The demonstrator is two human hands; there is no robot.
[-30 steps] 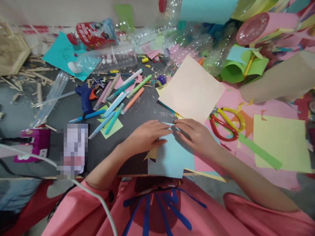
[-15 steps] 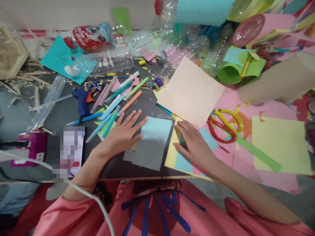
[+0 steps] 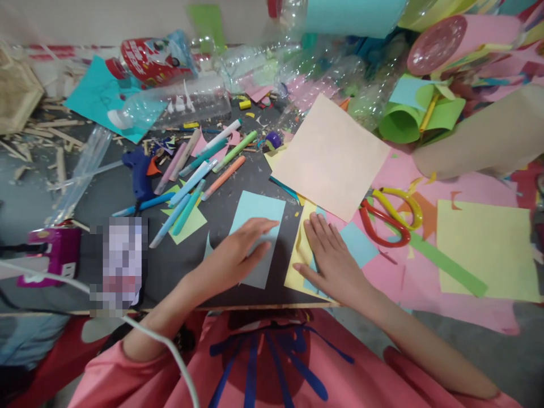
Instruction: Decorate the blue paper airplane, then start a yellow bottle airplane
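A light blue sheet of paper (image 3: 258, 207) lies on the dark table, its lower part in shadow. My left hand (image 3: 232, 252) reaches over its left side, fingers stretched out and thumb apart; whether it touches the sheet I cannot tell. Beside that hand is a small curved blue scrap (image 3: 208, 247). My right hand (image 3: 329, 252) lies flat, fingers extended, on a yellow sheet (image 3: 300, 258) and pieces of blue paper. A larger pale peach sheet (image 3: 329, 158) is just beyond its fingertips. To the right of it rest scissors (image 3: 385, 226) with red and yellow handles.
Markers (image 3: 191, 181), a blue glue gun (image 3: 140, 173) and a phone (image 3: 123, 260) occupy the left. Clear plastic bottles (image 3: 182, 102) crowd the back. On the right are a cardboard tube (image 3: 480, 136), a pale yellow sheet (image 3: 487, 246) and a green strip (image 3: 450, 265).
My left hand has left the spot near the markers and come down toward me over the light blue sheet, which has shifted left. My right hand has flattened on the yellow and blue papers.
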